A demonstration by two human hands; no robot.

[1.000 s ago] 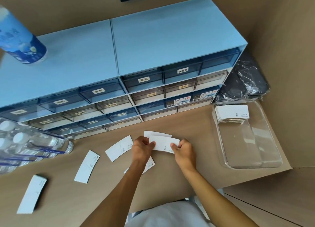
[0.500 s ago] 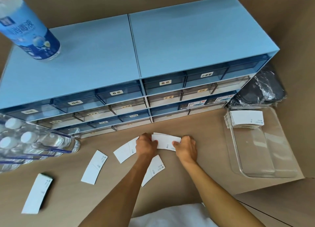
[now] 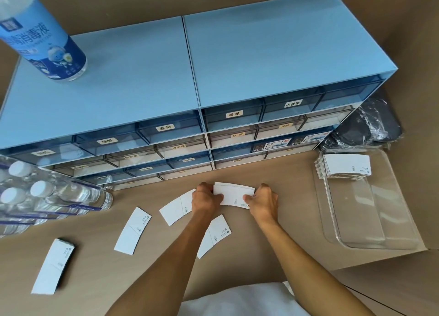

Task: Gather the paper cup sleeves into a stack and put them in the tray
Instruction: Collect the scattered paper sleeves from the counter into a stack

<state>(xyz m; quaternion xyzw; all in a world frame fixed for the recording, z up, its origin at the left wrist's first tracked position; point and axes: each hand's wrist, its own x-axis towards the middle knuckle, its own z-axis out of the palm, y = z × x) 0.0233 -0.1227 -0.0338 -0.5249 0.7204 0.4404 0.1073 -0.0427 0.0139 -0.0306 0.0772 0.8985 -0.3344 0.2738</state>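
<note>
The desk point(image 3: 273, 173) is backed by a blue drawer cabinet point(image 3: 190, 78). A clear tray point(image 3: 380, 220) at its right edge holds stacked sleeves point(image 3: 344, 165). A small stack point(image 3: 234, 194) is pinched at mid-desk between left hand point(image 3: 205, 200) and right hand point(image 3: 263, 201). Loose sleeves point(image 3: 133, 232) are scattered toward the left edge.

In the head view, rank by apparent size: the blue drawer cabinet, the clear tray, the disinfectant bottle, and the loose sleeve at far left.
1. Blue drawer cabinet, by far.
2. Clear tray.
3. Disinfectant bottle, cut off by the frame and near the camera, so unsure.
4. Far-left sleeve.
</note>
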